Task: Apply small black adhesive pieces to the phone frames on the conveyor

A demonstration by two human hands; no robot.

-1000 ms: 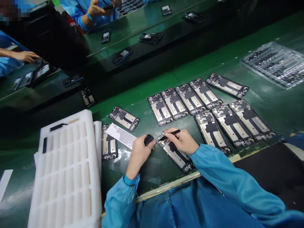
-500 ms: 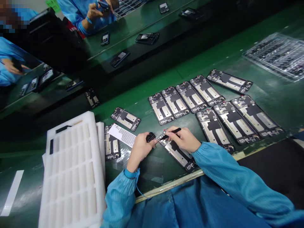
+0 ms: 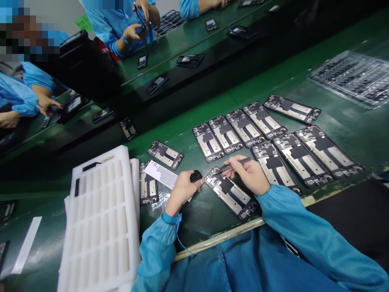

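Observation:
My left hand (image 3: 184, 190) pinches a small black ribbed piece (image 3: 196, 176) just above the green bench mat (image 3: 194, 227). My right hand (image 3: 249, 174) grips a slim dark pair of tweezers (image 3: 236, 164), whose tip points left over the top end of a phone mid-frame (image 3: 231, 194). That frame lies between my hands, its metal plates and black strips facing up. A white perforated sheet (image 3: 161, 174) lies left of my left hand, partly over another phone frame (image 3: 148, 188).
Several more phone frames (image 3: 299, 158) lie in rows to the right. A white foam tray (image 3: 101, 223) with rows of pockets stands at left, and a clear plastic tray of parts (image 3: 349, 77) at upper right. Co-workers' hands (image 3: 133, 32) work at a farther bench.
My right hand has moved right, drawing the tweezers back from the frame's top end. My left hand stays nearly still. The whole view has shifted slightly with my head.

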